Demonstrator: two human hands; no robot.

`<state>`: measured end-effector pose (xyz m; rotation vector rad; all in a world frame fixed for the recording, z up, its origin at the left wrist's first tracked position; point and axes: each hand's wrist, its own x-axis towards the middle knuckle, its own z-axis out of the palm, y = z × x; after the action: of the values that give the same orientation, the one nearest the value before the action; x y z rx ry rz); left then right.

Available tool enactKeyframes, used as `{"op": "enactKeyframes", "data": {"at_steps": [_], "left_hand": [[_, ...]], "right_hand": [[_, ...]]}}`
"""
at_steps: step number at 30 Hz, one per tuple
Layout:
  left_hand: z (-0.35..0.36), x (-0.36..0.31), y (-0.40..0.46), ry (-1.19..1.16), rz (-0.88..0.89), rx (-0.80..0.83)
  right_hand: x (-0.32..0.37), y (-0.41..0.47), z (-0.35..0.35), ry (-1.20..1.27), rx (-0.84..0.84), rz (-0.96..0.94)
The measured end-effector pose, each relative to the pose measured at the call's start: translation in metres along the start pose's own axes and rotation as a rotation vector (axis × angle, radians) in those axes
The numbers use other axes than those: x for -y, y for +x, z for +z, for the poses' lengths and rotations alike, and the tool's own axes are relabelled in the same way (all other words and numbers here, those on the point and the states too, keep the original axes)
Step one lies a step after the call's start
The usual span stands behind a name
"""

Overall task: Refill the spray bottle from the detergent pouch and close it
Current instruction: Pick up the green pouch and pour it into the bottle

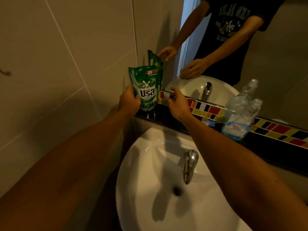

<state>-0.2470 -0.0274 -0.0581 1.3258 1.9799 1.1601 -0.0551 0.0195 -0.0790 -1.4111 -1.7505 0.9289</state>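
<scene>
At the far left of the dark ledge [168, 119], against the corner where the beige wall tiles [66, 64] meet the mirror [250, 55], stands the green detergent pouch [147, 90], upright, its printed front toward you. Your left hand [129, 101] is closed on the pouch's left edge, low on the body: the thumb lies across the front by the label and the fingers wrap behind, out of sight. The pouch's base sits at or just above the ledge; contact cannot be confirmed. Its top is crumpled, and whether it is cut open cannot be determined.

Just right of the pouch, your right hand [177, 104] hovers with fingers spread and slightly curled, gripping nothing. Its fingertips are near the pouch's right edge but clear of it, in front of the strip of coloured mosaic tiles [215, 110] that runs along the foot of the mirror.

Below and between your forearms lies the white basin [150, 189], with the chrome tap [190, 165] at its rear edge, spout toward the drain [177, 190].

Farther right on the ledge, well apart from both hands, stands a clear plastic bottle [238, 120] with a pale blue label. It is crinkled, and its mirror image rises directly behind it. Its neck is blurred, so any spray head or cap cannot be identified.

The mirror repeats both hands and the back of the pouch.
</scene>
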Motion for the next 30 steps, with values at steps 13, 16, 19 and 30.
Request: {"op": "enactKeyframes", "data": {"at_steps": [13,16,19,30], "left_hand": [[0.035,0.034,0.076,-0.043,-0.112,-0.062],[0.042,0.045,0.083,-0.066,-0.149,-0.083],[0.046,0.051,0.085,-0.164,-0.132,-0.126],[0.059,0.02,0.06,-0.189,0.193,-0.028]], "right_hand": [[-0.007,0.102,0.064,0.109,0.051,0.101],[-0.012,0.111,0.072,0.159,0.006,0.124],[-0.017,0.113,0.076,0.182,-0.064,0.105],[-0.033,0.053,0.037,0.339,-0.207,0.092]]}}
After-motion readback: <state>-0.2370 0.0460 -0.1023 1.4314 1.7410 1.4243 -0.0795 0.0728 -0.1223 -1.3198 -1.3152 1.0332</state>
